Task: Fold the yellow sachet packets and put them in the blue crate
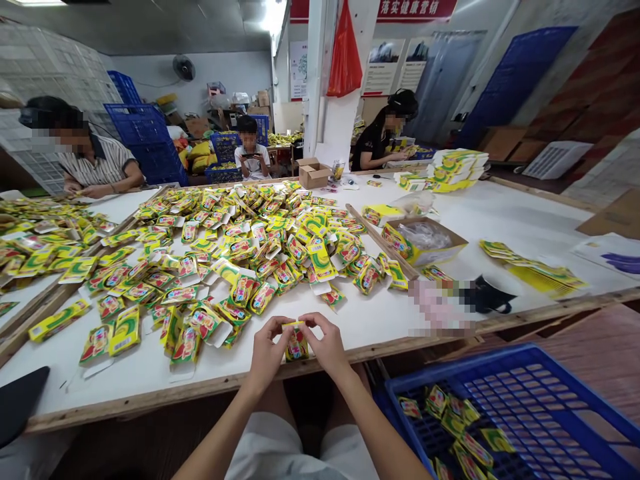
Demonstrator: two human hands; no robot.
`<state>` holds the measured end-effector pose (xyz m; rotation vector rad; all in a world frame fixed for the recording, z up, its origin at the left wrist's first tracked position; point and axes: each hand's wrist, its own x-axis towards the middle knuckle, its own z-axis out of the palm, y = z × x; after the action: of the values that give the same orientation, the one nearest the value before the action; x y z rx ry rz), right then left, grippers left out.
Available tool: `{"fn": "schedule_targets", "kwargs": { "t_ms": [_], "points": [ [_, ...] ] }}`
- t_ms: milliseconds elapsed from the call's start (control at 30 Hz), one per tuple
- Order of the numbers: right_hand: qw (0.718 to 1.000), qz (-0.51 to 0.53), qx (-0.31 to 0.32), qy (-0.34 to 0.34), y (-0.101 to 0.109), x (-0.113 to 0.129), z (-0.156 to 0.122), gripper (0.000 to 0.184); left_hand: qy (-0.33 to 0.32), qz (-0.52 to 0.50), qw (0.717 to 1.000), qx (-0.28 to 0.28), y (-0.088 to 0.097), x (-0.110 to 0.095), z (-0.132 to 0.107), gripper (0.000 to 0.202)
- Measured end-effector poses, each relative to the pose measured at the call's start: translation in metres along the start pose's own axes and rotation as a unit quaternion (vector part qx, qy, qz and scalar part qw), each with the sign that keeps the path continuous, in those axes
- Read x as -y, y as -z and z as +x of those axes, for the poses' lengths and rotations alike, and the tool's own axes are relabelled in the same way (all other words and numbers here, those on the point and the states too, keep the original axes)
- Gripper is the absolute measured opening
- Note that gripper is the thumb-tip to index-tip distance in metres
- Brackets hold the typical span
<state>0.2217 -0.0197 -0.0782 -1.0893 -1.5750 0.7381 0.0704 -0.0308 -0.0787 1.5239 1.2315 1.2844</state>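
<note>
Head view: heaped cartons (250, 250) crowd the desk (373, 321) ahead; crate (555, 427) below right. Left hand (270, 343) and right hand (324, 341): grip nearly closed, both pinching one box (297, 345) at desk's near edge.

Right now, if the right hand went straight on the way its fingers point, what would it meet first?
Probably the left hand, its fingertips facing the right hand across the top of the small yellow-and-green cardboard box both hold; their gap in depth is unclear.
</note>
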Motion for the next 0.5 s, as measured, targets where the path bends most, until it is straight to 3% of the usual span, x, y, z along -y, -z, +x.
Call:
{"fn": "schedule_targets", "kwargs": {
  "t_ms": [267, 500],
  "points": [
    [0.999, 0.016, 0.031, -0.017, 0.004, -0.003, -0.001, 0.016, -0.005, -0.014, 1.000, -0.009, 0.000, 0.010, -0.002, 0.020],
    [0.999, 0.033, 0.022, -0.004, 0.001, -0.004, -0.013, 0.012, -0.074, 0.040, 0.996, 0.025, 0.005, 0.015, -0.014, 0.021]
  ]
}}
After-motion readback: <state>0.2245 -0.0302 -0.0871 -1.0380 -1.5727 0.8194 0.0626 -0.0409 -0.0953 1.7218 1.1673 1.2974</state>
